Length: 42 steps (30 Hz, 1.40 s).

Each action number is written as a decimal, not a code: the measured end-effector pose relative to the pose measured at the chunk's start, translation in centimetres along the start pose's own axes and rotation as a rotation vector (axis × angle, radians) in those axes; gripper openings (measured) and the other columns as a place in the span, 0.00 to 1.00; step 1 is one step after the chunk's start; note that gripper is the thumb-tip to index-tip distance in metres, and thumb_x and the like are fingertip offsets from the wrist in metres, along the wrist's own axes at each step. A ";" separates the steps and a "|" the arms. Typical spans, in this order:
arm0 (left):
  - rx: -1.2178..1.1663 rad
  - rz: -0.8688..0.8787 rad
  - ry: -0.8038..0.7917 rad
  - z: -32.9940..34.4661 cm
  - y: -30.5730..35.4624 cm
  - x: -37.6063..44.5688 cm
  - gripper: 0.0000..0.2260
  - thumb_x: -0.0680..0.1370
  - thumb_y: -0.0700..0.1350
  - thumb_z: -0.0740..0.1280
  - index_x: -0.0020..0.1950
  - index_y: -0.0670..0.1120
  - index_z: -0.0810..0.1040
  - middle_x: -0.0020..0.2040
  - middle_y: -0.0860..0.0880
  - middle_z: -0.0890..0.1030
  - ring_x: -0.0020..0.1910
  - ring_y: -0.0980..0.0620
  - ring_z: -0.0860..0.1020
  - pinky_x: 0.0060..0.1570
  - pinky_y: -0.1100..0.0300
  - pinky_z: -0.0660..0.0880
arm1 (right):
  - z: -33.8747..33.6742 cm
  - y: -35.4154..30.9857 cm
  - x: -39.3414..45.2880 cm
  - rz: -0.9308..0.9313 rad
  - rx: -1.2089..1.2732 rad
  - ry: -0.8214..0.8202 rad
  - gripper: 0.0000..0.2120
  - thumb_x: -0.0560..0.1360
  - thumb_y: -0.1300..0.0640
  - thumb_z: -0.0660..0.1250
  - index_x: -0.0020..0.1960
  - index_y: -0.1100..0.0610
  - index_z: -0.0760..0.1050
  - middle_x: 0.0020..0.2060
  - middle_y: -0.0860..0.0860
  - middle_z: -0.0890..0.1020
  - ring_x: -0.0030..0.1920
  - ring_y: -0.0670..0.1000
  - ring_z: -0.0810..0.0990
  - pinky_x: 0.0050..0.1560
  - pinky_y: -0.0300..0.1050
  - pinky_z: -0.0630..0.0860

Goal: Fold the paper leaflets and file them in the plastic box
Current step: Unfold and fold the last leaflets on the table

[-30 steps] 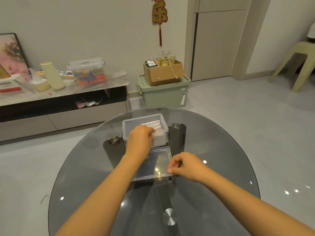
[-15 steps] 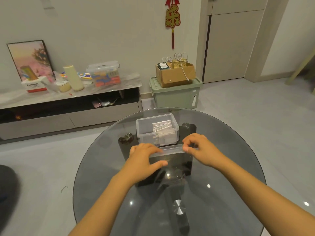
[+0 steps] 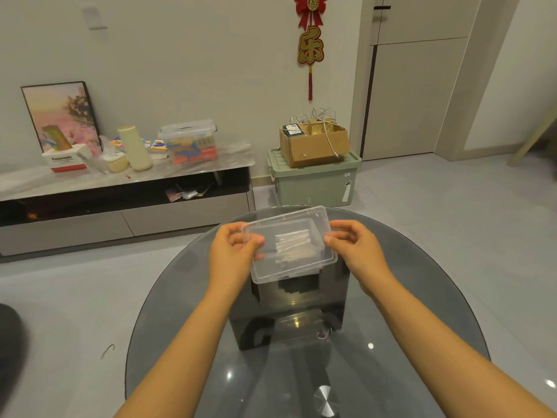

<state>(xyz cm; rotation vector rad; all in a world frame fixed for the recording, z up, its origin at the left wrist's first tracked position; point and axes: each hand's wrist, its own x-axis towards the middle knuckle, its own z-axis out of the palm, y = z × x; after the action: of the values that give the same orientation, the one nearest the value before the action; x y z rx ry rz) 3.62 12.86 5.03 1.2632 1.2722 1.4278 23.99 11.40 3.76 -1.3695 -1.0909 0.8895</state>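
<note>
- Clear plastic lid (image 3: 304, 220), see-through enough that the box under it shows, held tilted over the plastic box (image 3: 298, 268) in the middle of the frame.
- Folded paper leaflets (image 3: 294, 245) are stacked inside the box, visible through the lid.
- The box sits toward the far edge of the round glass counter (image 3: 422, 297); lots of bare glass on the near side and to both sides.
- Left hand (image 3: 232, 254) pinches the lid's left edge, thumb on top, fingers curled under.
- Right hand (image 3: 354, 251) pinches the right edge the same way.
- Both forearms come up from the bottom of the frame, angling inward.
- Green storage bin (image 3: 316, 182) with a cardboard box (image 3: 313, 146) on it stands on the floor beyond the counter.
</note>
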 end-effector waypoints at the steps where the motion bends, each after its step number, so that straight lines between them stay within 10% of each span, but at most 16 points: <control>1: 0.012 0.006 0.032 0.1 0.1 0.9 0.12 0.74 0.35 0.69 0.55 0.44 0.74 0.43 0.47 0.80 0.40 0.53 0.81 0.32 0.69 0.77 | 0.8 -0.3 0.8 -0.018 -0.022 0.038 0.12 0.73 0.62 0.69 0.55 0.54 0.76 0.45 0.49 0.81 0.45 0.46 0.80 0.44 0.36 0.75; 9: 0.409 -0.017 0.107 0.9 -2.0 5.6 0.08 0.75 0.46 0.70 0.38 0.45 0.77 0.31 0.51 0.72 0.36 0.50 0.72 0.28 0.67 0.67 | 4.2 0.9 5.1 0.047 -0.270 0.203 0.06 0.73 0.55 0.69 0.49 0.54 0.81 0.41 0.46 0.81 0.46 0.49 0.79 0.51 0.47 0.76; 18: 0.367 -0.159 0.098 1.0 -4.2 6.1 0.16 0.76 0.49 0.68 0.62 0.44 0.77 0.54 0.48 0.79 0.48 0.52 0.75 0.38 0.64 0.71 | 4.4 2.4 5.3 0.075 -0.238 0.201 0.05 0.76 0.57 0.66 0.50 0.56 0.79 0.43 0.48 0.79 0.45 0.49 0.76 0.48 0.42 0.73; 27: 0.354 -0.428 -0.029 1.1 -3.8 6.2 0.14 0.78 0.54 0.64 0.55 0.44 0.75 0.51 0.45 0.77 0.50 0.45 0.77 0.51 0.51 0.78 | 3.9 2.4 6.0 0.295 -0.073 0.147 0.01 0.73 0.57 0.69 0.45 0.53 0.78 0.44 0.50 0.79 0.47 0.53 0.77 0.45 0.46 0.75; 33: 0.564 -0.189 0.120 1.2 -2.9 4.8 0.21 0.75 0.51 0.70 0.62 0.40 0.74 0.60 0.44 0.77 0.56 0.46 0.75 0.48 0.59 0.68 | 3.7 2.2 5.2 0.302 -0.096 0.160 0.01 0.74 0.59 0.69 0.45 0.55 0.77 0.43 0.50 0.78 0.41 0.51 0.76 0.43 0.46 0.76; 42: 0.578 -0.140 0.156 1.8 -1.7 3.5 0.14 0.75 0.46 0.71 0.42 0.35 0.79 0.40 0.39 0.79 0.40 0.43 0.77 0.39 0.55 0.70 | 3.4 1.5 4.1 0.264 -0.152 0.144 0.02 0.74 0.58 0.69 0.46 0.56 0.77 0.46 0.51 0.79 0.51 0.55 0.77 0.57 0.50 0.75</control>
<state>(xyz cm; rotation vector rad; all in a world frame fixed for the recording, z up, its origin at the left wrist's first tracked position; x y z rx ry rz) 4.82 16.78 3.86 1.4086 1.9318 1.1092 22.14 16.35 2.22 -1.7055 -0.8947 0.8949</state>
